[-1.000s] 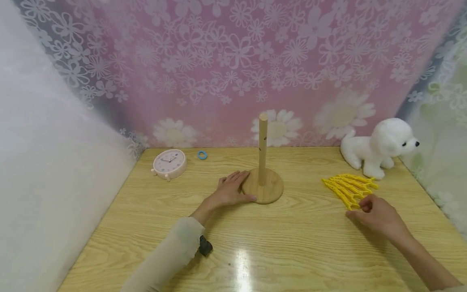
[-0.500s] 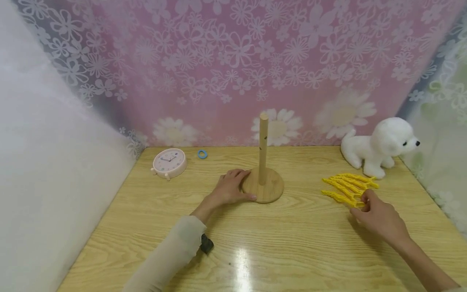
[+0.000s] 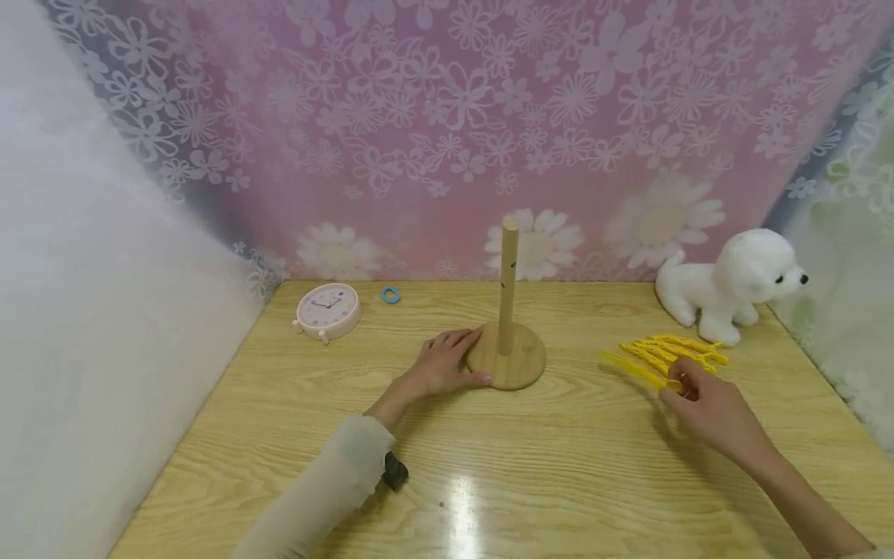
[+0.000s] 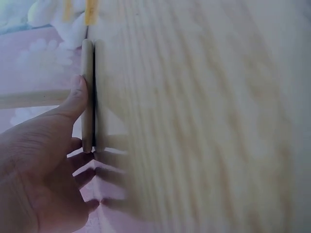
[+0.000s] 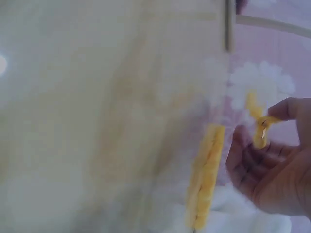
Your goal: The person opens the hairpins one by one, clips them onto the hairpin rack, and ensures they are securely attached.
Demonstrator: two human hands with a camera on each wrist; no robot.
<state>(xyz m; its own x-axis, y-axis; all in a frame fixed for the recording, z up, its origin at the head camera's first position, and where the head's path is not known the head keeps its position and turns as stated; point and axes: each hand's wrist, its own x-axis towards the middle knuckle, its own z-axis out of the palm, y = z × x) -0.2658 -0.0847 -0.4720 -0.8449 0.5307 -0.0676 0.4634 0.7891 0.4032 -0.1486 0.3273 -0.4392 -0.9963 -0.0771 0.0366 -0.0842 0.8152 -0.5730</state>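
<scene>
My left hand (image 3: 443, 365) holds the left rim of a round wooden base (image 3: 524, 365), with an upright wooden post (image 3: 508, 287) rising from its middle. The thumb (image 4: 77, 97) lies at the near edge of the base, the fingers spread along its left side. Between thumb and fingers, my right hand (image 3: 719, 411) pinches a long, thin yellow forked piece (image 3: 635, 369); its free end points left. Blur hides its finer detail. Several similar yellow pieces (image 3: 670, 349) lie side by side on the table just behind the right hand.
A white plush dog (image 3: 733, 287) stands at the back right, close behind the yellow pieces. A pink alarm clock (image 3: 328, 310) and a small blue ring (image 3: 390, 295) lie at the back left. Flowered fabric (image 3: 454, 155) hangs behind the wood-grain table (image 3: 531, 481).
My right hand has drawn one yellow piece away from the row, toward the front left and apart from the others. My left hand stays on the wooden base.
</scene>
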